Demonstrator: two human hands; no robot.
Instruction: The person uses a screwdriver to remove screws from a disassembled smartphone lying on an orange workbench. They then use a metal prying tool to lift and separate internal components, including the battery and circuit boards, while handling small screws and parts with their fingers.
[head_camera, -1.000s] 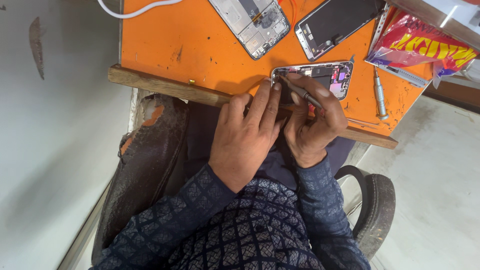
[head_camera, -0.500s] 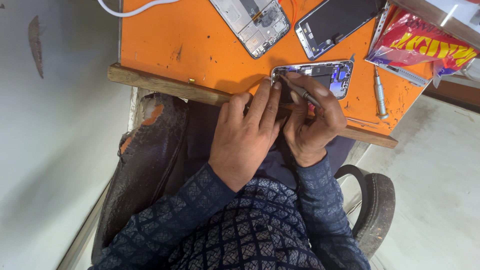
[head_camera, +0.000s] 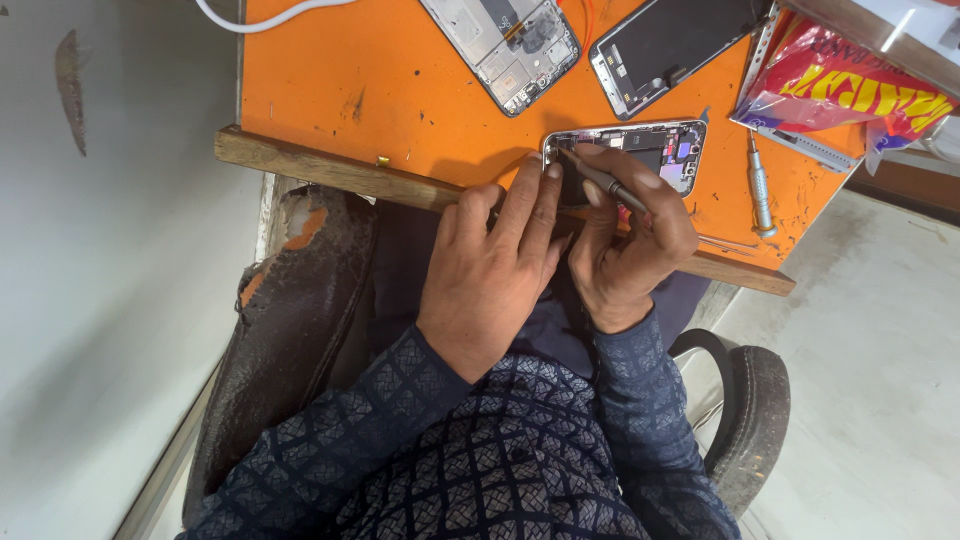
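— What's the right hand (head_camera: 632, 250) got?
— Pinching a thin grey metal tool (head_camera: 600, 178), tip on the opened silver-framed phone (head_camera: 640, 152) at the orange table's (head_camera: 390, 90) edge.
— Left hand (head_camera: 495, 270)?
— Just beside the grip, fingers flat, pressing the phone's near end. Grey screwdriver (head_camera: 760, 188) lies apart, further right.

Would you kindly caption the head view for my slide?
Left hand steadies an opened phone while right hand works a thin tool inside.
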